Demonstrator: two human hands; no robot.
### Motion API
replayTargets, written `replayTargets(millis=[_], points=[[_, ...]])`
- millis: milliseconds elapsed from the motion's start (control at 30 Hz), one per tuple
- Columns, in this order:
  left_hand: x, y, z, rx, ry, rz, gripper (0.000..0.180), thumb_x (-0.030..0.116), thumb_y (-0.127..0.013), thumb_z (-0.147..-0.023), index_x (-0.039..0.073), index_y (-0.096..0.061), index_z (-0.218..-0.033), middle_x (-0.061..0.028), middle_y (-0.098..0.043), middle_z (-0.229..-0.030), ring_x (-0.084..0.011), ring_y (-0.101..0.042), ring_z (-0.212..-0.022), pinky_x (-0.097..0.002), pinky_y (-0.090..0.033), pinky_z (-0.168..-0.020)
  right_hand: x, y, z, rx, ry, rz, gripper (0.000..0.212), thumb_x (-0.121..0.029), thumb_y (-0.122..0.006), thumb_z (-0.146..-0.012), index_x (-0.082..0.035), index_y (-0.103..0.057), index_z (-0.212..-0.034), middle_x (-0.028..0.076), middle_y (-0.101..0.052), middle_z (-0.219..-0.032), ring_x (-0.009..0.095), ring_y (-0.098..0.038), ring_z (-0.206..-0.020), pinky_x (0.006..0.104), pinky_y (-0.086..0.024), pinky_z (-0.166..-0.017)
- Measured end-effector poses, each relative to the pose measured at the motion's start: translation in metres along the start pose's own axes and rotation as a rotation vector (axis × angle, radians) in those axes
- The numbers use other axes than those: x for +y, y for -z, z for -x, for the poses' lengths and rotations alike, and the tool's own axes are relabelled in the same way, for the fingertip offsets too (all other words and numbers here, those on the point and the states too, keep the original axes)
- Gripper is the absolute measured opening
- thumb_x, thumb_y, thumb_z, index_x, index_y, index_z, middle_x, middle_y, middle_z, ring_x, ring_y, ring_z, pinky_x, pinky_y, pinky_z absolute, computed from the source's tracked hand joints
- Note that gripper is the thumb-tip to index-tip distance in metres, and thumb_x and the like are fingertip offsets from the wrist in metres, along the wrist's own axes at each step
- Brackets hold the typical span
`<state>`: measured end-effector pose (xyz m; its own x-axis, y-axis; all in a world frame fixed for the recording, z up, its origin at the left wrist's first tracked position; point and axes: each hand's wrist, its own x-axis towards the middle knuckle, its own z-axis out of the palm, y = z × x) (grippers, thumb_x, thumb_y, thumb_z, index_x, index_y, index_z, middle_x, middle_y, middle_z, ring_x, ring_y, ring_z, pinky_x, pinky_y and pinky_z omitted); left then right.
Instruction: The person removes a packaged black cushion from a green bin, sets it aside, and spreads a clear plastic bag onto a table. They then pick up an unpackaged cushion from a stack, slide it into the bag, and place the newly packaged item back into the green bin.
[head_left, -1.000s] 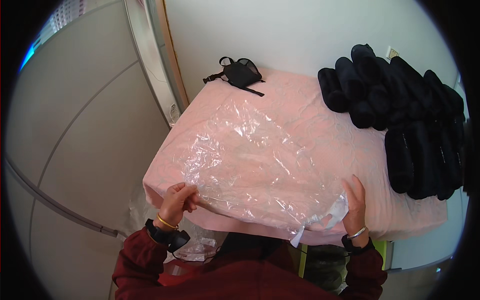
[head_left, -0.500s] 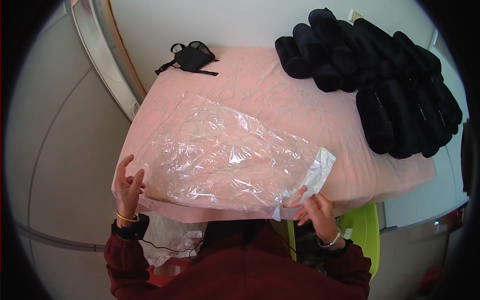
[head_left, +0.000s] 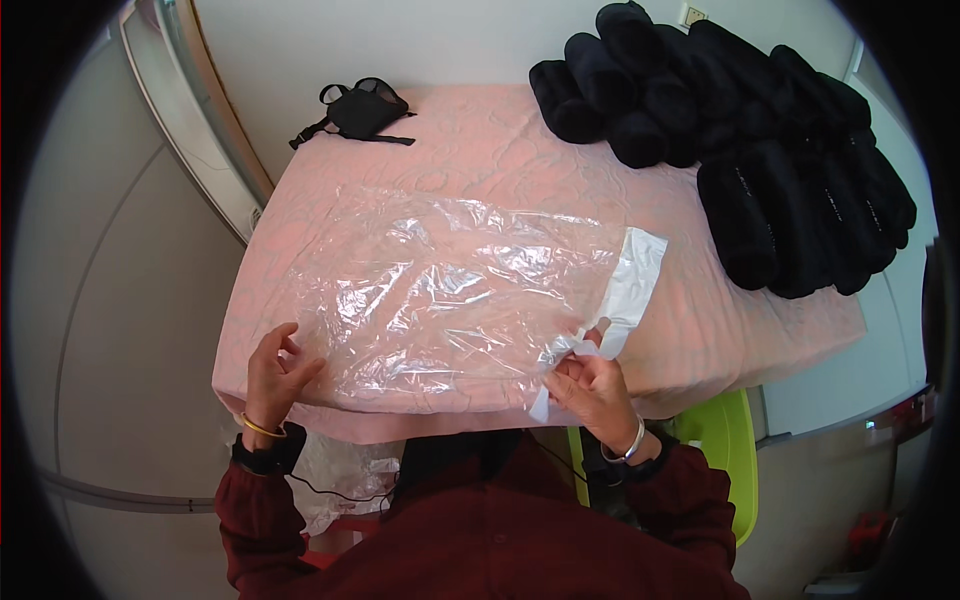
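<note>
A clear plastic bag lies spread over the pink-covered table, wrinkled and shiny. Along its right end runs a white strip. At the bag's near right corner, my right hand pinches the plastic beside the lower end of that strip. My left hand is by the bag's near left corner, thumb and fingers apart, with nothing seen between them; whether it touches the film I cannot tell.
Several black plush rolls are piled at the back right. A black strapped pouch lies at the back left. Below the pink cover are a green bin at right and crumpled clear plastic at left.
My right hand has moved left and away from me, and the strip end has shifted farther back. My left hand has moved right, toward the bag's near left corner.
</note>
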<state>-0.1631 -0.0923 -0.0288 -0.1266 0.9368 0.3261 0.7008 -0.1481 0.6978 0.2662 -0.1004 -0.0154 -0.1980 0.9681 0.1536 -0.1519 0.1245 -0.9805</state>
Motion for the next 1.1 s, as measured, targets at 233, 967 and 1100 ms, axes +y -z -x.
replayTargets(millis=[233,967,1100], points=[[0.016,0.002,-0.001,-0.107,0.254,-0.136,0.039,0.006,-0.08,-0.075,-0.001,-0.066,-0.111,-0.0017,-0.064,-0.081,-0.0096,-0.054,-0.07,-0.024,-0.045,-0.06,0.002,0.026,0.003,0.129,-0.085,0.157,0.022,-0.015,-0.056,-0.1,0.0,-0.061,-0.115,-0.001,-0.062,-0.078,0.005,-0.054,-0.065,0.0224,-0.043,-0.058],[0.017,-0.009,-0.007,0.043,0.129,0.108,0.04,-0.001,-0.075,-0.076,0.0,-0.064,-0.114,-0.0007,-0.057,-0.086,-0.0056,-0.05,-0.065,-0.0201,-0.043,-0.059,0.007,0.091,-0.015,0.312,-0.126,0.643,0.045,0.004,-0.056,-0.093,0.002,-0.045,-0.136,0.002,-0.06,-0.09,0.003,-0.052,-0.07,0.0201,-0.041,-0.059],[0.014,-0.01,-0.003,0.142,0.053,0.022,0.036,-0.003,-0.073,-0.077,0.001,-0.064,-0.112,-0.0015,-0.057,-0.091,-0.0061,-0.05,-0.066,-0.0206,-0.042,-0.059,0.008,0.093,-0.021,0.316,-0.024,0.723,0.048,0.004,-0.059,-0.09,0.002,-0.046,-0.136,0.012,-0.061,-0.109,0.011,-0.061,-0.083,0.0236,-0.048,-0.068]])
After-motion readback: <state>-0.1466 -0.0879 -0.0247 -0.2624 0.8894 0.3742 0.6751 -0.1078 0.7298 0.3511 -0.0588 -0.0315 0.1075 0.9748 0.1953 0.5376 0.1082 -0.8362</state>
